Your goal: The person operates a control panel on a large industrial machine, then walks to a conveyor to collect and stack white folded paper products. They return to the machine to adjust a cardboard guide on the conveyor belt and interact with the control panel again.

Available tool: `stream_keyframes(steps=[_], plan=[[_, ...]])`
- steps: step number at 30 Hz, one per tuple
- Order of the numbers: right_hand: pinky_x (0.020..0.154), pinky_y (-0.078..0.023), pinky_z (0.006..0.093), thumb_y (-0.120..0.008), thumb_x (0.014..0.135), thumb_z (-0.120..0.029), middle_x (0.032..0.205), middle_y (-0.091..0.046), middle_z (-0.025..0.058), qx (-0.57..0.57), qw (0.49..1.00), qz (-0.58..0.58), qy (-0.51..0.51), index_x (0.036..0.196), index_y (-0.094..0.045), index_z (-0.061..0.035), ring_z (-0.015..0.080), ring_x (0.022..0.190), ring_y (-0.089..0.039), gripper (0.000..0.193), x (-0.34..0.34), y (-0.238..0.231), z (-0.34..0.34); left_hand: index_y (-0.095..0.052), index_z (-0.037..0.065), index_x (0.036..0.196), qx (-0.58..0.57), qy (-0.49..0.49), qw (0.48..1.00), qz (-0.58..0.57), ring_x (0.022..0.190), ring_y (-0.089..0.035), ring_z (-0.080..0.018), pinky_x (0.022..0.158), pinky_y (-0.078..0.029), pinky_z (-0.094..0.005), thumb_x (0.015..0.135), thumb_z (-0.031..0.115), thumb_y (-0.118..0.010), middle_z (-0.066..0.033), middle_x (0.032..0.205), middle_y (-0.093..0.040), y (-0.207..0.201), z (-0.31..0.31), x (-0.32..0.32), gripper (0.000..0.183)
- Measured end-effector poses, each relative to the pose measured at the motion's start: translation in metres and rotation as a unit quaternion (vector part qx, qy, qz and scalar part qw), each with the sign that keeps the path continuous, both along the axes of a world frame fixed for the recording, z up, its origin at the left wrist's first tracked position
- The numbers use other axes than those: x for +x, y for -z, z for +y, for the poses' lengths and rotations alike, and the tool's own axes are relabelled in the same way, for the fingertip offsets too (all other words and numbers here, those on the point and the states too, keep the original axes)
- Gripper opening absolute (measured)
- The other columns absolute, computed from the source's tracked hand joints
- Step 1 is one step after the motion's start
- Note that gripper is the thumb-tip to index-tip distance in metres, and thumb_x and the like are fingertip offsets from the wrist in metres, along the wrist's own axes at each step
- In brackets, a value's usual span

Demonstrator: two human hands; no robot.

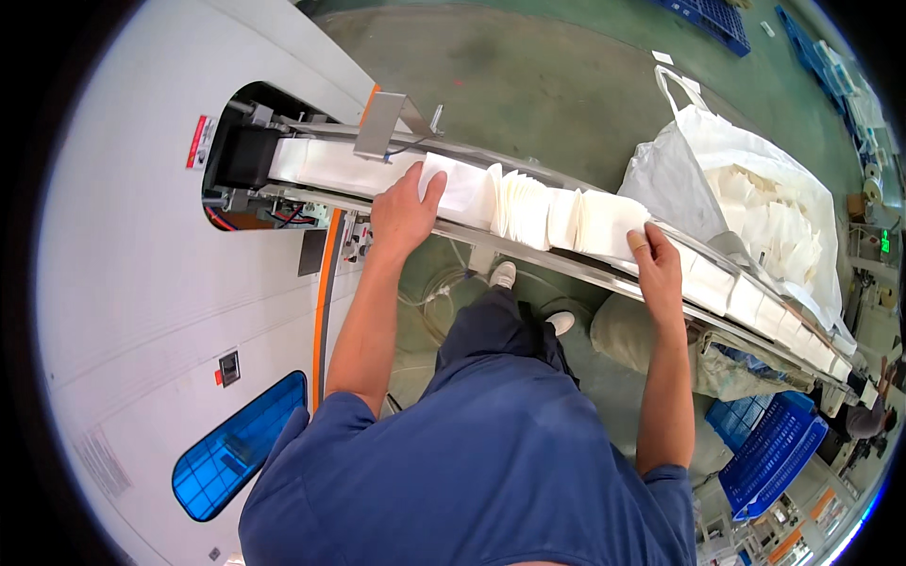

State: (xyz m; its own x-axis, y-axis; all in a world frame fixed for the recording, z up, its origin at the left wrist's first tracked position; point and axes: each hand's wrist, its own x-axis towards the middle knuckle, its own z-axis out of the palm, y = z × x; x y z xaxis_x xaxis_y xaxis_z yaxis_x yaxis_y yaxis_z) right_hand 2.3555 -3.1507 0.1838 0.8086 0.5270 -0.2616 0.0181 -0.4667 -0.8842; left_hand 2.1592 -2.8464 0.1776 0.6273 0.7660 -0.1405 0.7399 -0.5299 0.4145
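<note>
A row of white folded paper sheets (527, 209) lies along a narrow conveyor (576, 269) that slants down to the right. In the middle of the row they stand on edge and fan apart; towards each end they lean flatter. My left hand (404, 212) is closed at the left end, its thumb against the near face of a sheet and its fingers partly hidden behind. At the right end my right hand (658, 269), with a ring on one finger, grips the edge of the sheets. More white sheets (755, 307) continue down the belt.
A white machine housing (189, 283) stands left, its opening feeding the conveyor. A metal bracket (382, 124) overhangs the belt. Beyond it, a large white sack (679, 174) holds loose sheets. Blue crates (769, 457) stand at lower right; hoses (436, 297) lie on the floor.
</note>
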Motion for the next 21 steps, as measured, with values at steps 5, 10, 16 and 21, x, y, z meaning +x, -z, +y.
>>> stream_keyframes(steps=[5,10,16,21], plan=[[0.075,-0.044,0.0258,-0.065,0.088,-0.022,0.097,-0.060,0.0049,-0.029,0.999,0.016,-0.028,0.118,-0.057,0.0046,0.0117,0.086,-0.053,0.041,-0.017,-0.014,0.012,-0.052,0.002,0.128,-0.067,-0.014,0.998,-0.013,0.108,-0.060,-0.0345,0.092,-0.045,-0.0423,0.093,0.051,-0.047,-0.0171,0.118,-0.063,-0.001,0.004,-0.001,0.060],[0.090,-0.040,0.0262,-0.051,0.096,-0.018,0.109,-0.059,0.0061,0.091,0.976,0.198,-0.005,0.119,-0.055,0.0028,0.0133,0.099,-0.052,0.031,-0.014,-0.018,0.021,-0.053,0.001,0.124,-0.142,-0.028,0.989,-0.025,0.105,-0.060,-0.0315,0.091,-0.045,-0.0397,0.091,0.046,-0.055,-0.0159,0.113,-0.064,-0.001,0.014,0.015,0.056],[0.096,-0.038,0.0283,-0.043,0.096,-0.009,0.121,-0.058,0.0109,0.072,0.978,0.197,-0.002,0.109,-0.057,0.0037,0.0151,0.108,-0.051,0.023,-0.017,-0.014,0.037,-0.050,0.001,0.117,-0.218,-0.040,0.974,-0.056,0.101,-0.062,-0.0277,0.087,-0.047,-0.0349,0.087,0.036,-0.065,-0.0158,0.109,-0.065,0.003,0.015,0.017,0.048],[0.100,-0.038,0.0322,-0.047,0.091,-0.005,0.124,-0.056,0.0118,0.091,0.962,0.257,0.012,0.123,-0.051,0.0028,0.0191,0.115,-0.051,0.033,-0.011,-0.015,0.035,-0.048,0.000,0.120,-0.240,-0.053,0.968,-0.045,0.098,-0.061,-0.0223,0.087,-0.047,-0.0336,0.084,0.028,-0.071,-0.0139,0.110,-0.062,-0.005,0.012,0.022,0.051]])
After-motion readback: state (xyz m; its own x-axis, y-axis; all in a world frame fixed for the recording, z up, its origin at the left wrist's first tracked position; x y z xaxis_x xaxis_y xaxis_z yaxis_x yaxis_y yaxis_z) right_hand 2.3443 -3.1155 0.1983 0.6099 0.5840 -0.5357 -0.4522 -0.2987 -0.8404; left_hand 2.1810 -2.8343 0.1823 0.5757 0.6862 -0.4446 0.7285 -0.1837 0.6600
